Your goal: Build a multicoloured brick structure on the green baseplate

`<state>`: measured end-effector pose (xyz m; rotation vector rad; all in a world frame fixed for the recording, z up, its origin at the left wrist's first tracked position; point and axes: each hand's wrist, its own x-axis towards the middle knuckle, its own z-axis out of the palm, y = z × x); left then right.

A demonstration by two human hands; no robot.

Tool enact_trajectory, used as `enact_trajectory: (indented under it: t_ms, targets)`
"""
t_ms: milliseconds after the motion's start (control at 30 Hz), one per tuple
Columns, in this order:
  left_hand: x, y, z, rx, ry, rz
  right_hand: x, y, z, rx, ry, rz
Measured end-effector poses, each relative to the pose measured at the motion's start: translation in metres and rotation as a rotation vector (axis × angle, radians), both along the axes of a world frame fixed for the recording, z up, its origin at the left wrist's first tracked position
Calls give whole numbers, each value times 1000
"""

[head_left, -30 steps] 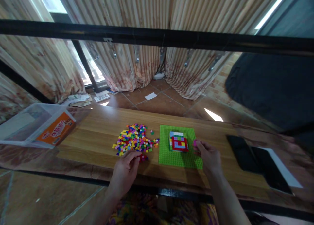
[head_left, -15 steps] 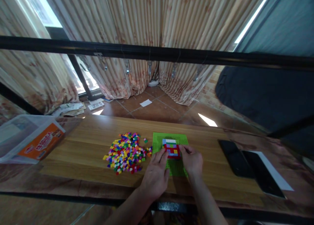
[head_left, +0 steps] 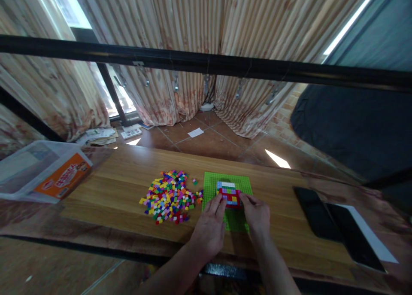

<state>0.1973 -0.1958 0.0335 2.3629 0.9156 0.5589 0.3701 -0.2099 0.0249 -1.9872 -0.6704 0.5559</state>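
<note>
Fingers [head_left: 215,205] of the left hand [head_left: 207,234], loosely extended and close-set, are placed against the left edge of a multicoloured brick block [head_left: 229,192]; whether anything is gripped cannot be made out. Right hand [head_left: 258,215]: thumb and fingertips are drawn nearly together at the block's right edge, any brick between them being too small to be confirmed. Block: mounted on a green baseplate [head_left: 210,180]. Loose bricks [head_left: 169,198]: heaped left of the baseplate, on a wooden tabletop [head_left: 109,192].
</note>
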Motion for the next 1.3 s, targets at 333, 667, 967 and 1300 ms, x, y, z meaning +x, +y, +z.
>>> enact_trajectory:
  t_ms: [333, 667, 967, 1300]
  targets:
    - [-2, 1, -2, -21, -15, -23, 11, 12, 1, -2, 144, -35]
    - [-5, 4, -3, -57, -52, -24, 12, 6, 3, 93, 260, -18]
    - [-5, 13, 19, -120, -156, -5, 1, -31, -9, 262, 287, -111]
    - [-137, 56, 23, 186, -261, 617, -11, -57, 13, 157, 89, -20]
